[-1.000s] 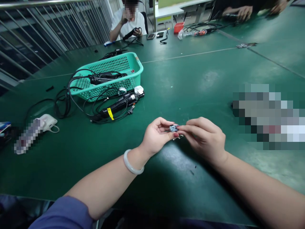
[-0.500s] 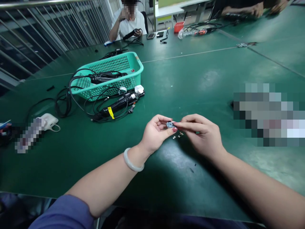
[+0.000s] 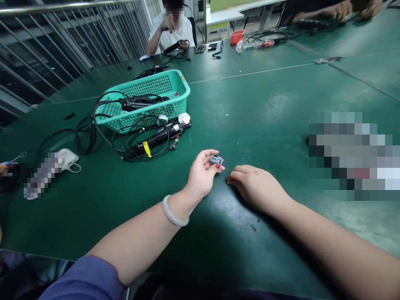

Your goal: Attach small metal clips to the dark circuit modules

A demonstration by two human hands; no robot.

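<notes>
My left hand is raised a little over the green table and pinches a small circuit board between thumb and fingers. A pale bangle sits on that wrist. My right hand rests low on the table just right of the left one, fingers curled down with the tips pressed to the surface near a tiny part. Whether those fingers hold anything is hidden.
A teal basket with black cables and a black tool lies at the left. A white adapter sits further left. A person in white sits at the far end; another person's hands show at the top right. A railing runs along the left.
My right hand has left the circuit board and dropped to the table. My left hand keeps the board and has moved slightly left.
</notes>
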